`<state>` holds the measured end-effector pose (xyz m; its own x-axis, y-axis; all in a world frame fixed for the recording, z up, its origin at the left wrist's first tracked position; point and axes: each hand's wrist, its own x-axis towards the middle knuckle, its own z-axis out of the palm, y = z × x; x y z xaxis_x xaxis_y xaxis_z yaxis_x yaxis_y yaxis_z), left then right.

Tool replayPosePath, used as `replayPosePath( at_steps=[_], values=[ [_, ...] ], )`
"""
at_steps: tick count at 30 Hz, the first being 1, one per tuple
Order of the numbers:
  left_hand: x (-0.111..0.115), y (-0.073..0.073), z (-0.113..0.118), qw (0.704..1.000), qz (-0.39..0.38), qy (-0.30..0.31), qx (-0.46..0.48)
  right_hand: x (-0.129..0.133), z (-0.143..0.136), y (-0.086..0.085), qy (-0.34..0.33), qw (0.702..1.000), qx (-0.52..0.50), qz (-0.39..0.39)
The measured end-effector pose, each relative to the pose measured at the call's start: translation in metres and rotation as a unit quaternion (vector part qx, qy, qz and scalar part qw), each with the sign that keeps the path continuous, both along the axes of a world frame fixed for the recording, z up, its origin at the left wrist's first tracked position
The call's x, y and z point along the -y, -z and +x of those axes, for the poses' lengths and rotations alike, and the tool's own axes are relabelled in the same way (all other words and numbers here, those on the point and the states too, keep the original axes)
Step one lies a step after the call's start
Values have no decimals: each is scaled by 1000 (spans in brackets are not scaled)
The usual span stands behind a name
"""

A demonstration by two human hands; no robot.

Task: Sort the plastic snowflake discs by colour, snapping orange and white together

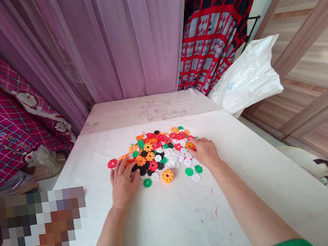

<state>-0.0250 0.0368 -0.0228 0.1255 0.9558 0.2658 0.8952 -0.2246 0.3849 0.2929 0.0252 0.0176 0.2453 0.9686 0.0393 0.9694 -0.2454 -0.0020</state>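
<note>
A loose heap of notched plastic discs, or snowflake building pieces (173, 157), in red, orange, white, black and green lies on the white-covered table. My left hand (124, 184) rests at the left edge of the heap, fingers spread over black and orange pieces. My right hand (204, 152) is at the right edge, fingers stretched out and apart beside an orange disc (190, 145); its fingertips are partly hidden. Nearest me, between the hands, lies a yellow-orange disc (167, 176). A green disc (147, 182) lies by my left thumb, and a red disc (112, 163) sits left of the heap.
A white cloth (178, 227) with small red marks covers the table. Purple curtains (127, 38) hang behind it. A white plastic bag (248, 74) stands at the far right corner, near wooden cupboard doors (316, 56). A pink patterned fabric (5, 104) hangs at left.
</note>
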Motion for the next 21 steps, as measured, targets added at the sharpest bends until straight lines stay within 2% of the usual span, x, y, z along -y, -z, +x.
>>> replayPosePath(
  at_steps=[6,14,17,21],
  values=[
    [0,0,0,1000,3,-1,6,0,-2,1,-27,999,18,28],
    [0,-1,0,1000,-1,0,6,10,-5,17,-23,986,-96,134],
    [0,-1,0,1000,-2,0,6,12,-3,20,4,986,-90,143],
    [0,-1,0,1000,1,-1,1,5,1,23,31,989,-83,115]
  ],
)
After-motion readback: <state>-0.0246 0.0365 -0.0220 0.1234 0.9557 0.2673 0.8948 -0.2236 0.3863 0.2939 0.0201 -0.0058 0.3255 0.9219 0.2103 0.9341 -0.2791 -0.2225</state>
